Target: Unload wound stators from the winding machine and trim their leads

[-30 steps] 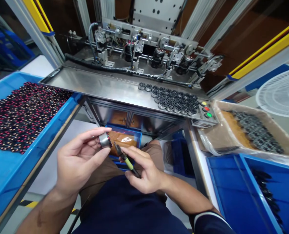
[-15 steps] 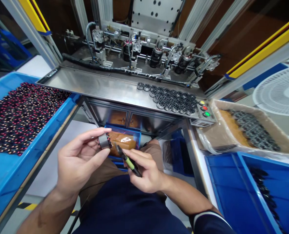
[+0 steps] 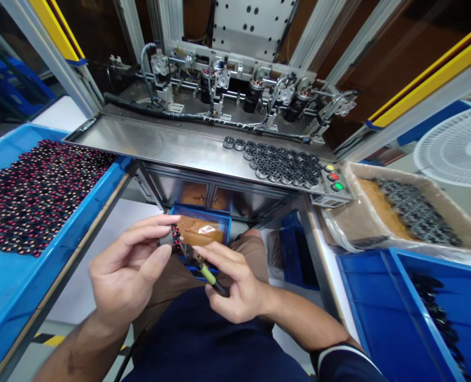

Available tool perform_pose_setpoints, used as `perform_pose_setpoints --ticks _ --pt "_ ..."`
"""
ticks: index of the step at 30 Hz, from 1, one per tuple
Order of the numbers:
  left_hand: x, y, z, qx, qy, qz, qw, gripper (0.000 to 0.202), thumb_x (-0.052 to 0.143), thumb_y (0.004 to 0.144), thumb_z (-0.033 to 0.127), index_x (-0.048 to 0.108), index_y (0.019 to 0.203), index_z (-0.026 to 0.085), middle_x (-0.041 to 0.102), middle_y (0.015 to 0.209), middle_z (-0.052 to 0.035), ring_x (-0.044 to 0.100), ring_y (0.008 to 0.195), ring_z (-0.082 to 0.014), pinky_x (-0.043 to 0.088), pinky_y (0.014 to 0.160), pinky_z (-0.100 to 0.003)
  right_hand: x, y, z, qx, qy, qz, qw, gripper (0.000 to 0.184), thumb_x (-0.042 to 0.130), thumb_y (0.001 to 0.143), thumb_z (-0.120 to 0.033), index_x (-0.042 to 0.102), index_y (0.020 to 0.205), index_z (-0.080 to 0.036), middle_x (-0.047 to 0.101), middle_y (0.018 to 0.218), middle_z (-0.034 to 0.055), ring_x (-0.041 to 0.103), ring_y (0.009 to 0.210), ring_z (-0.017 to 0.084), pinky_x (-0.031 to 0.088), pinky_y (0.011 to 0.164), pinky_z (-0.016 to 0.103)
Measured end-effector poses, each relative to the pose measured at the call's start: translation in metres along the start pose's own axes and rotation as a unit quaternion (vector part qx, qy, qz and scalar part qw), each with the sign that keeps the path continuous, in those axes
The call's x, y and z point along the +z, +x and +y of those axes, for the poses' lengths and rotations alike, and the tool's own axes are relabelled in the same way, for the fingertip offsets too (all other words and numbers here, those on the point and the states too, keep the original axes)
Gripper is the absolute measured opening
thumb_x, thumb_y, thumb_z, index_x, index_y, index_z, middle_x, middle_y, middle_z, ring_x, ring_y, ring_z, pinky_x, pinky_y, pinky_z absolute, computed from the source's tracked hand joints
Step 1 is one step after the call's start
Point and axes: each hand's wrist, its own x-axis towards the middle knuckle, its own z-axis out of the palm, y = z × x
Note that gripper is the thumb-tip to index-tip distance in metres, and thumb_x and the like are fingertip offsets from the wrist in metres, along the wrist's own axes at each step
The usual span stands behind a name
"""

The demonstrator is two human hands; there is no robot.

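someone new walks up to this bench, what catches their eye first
Probably the blue tray at left, crowded with black parts dotted pink. In the middle, the left grip holds a gray cylindrical part and the right grip has green-and-black pliers close to its red-dotted end. A bright green button also stands out at the steel ledge's right end.

At left is a tray of parts, at right a carton behind a bin, and between them a shelf lies before the machine
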Motion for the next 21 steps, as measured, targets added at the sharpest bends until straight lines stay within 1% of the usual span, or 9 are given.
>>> perform_pose_setpoints --ticks 2,5,7,9,12,13,15,18,21 --pt "0.0003 -0.0005 0.0005 0.007 0.009 -0.004 1.0 0.034 0.064 0.078 -0.005 0.074 0.101 0.018 0.075 0.109 -0.0038 0.069 0.106 -0.0196 0.056 0.094 -0.031 0.0007 -0.0013 0.0012 -0.003 -0.007 0.005 1.0 0.074 0.052 0.069 -0.007 0.044 0.142 -0.015 0.064 0.098 0.01 0.062 0.083 0.019 0.055 0.073 0.033" --pt "0.0003 -0.0005 0.0011 0.017 0.018 -0.008 1.0 0.036 0.063 0.078 -0.006 0.073 0.101 0.019 0.075 0.109 -0.0038 0.069 0.106 -0.0195 0.056 0.094 -0.032 0.0012 -0.0047 0.0029 0.0 -0.019 0.016 1.0 0.071 0.051 0.072 -0.009 0.045 0.142 -0.016 0.062 0.084 0.0048 0.057 0.069 0.015 0.051 0.062 0.027" --pt "0.0 -0.0006 0.001 0.02 0.021 -0.011 1.0 0.036 0.063 0.077 -0.007 0.073 0.101 0.019 0.075 0.109 -0.0036 0.069 0.106 -0.0195 0.056 0.094 -0.032 0.0007 -0.0061 0.0031 0.01 -0.024 0.02 0.999 0.069 0.052 0.073 -0.009 0.046 0.141 -0.016 0.06 0.079 0.0031 0.054 0.065 0.014 0.05 0.058 0.026" --pt "-0.0003 -0.0009 0.0005 0.024 0.024 -0.01 0.999 0.037 0.063 0.077 -0.007 0.073 0.102 0.018 0.075 0.109 -0.0035 0.069 0.106 -0.0197 0.056 0.093 -0.032 -0.0001 -0.0057 0.0025 0.019 -0.027 0.021 0.999 0.069 0.053 0.072 -0.009 0.047 0.14 -0.016 0.063 0.084 0.0053 0.057 0.069 0.015 0.052 0.063 0.028" --pt "-0.0006 -0.0016 -0.0002 0.034 0.02 -0.01 0.999 0.037 0.064 0.077 -0.008 0.073 0.102 0.018 0.075 0.11 -0.0036 0.069 0.106 -0.0208 0.057 0.092 -0.033 -0.0011 -0.0022 0.0004 0.017 -0.024 0.019 0.999 0.073 0.053 0.069 -0.008 0.046 0.141 -0.015 0.065 0.104 0.012 0.062 0.083 0.018 0.056 0.075 0.034" --pt "-0.0007 -0.0018 -0.0001 0.037 0.02 -0.011 0.999 0.037 0.064 0.077 -0.007 0.073 0.102 0.018 0.075 0.11 -0.0037 0.069 0.106 -0.0212 0.057 0.092 -0.034 -0.0013 -0.0008 -0.0003 0.015 -0.021 0.019 0.999 0.074 0.053 0.069 -0.008 0.045 0.142 -0.015 0.064 0.108 0.0131 0.063 0.086 0.019 0.056 0.079 0.035" --pt "-0.0008 -0.0024 0.0007 0.036 0.026 -0.016 0.999 0.037 0.064 0.076 -0.007 0.073 0.103 0.018 0.075 0.111 -0.004 0.069 0.107 -0.0218 0.057 0.092 -0.034 -0.0015 0.0018 -0.0012 0.01 -0.02 0.021 1.0 0.074 0.053 0.068 -0.008 0.045 0.142 -0.015 0.064 0.107 0.0131 0.063 0.089 0.02 0.056 0.082 0.037" --pt "-0.001 -0.0035 0.003 0.033 0.042 -0.027 0.998 0.037 0.065 0.077 -0.006 0.073 0.103 0.019 0.074 0.112 -0.004 0.069 0.107 -0.0214 0.058 0.09 -0.034 -0.0014 0.0033 -0.0006 0.006 -0.023 0.019 1.0 0.074 0.053 0.069 -0.009 0.044 0.142 -0.015 0.064 0.104 0.0121 0.063 0.089 0.02 0.056 0.082 0.036" --pt "-0.0008 -0.0048 0.0046 0.024 0.056 -0.028 0.998 0.035 0.066 0.078 -0.003 0.073 0.102 0.021 0.075 0.111 -0.0031 0.069 0.105 -0.0207 0.059 0.089 -0.033 -0.0004 0.0012 0.0013 0.0 -0.023 0.019 1.0 0.072 0.053 0.071 -0.009 0.044 0.142 -0.016 0.064 0.096 0.0088 0.061 0.081 0.018 0.055 0.073 0.032"
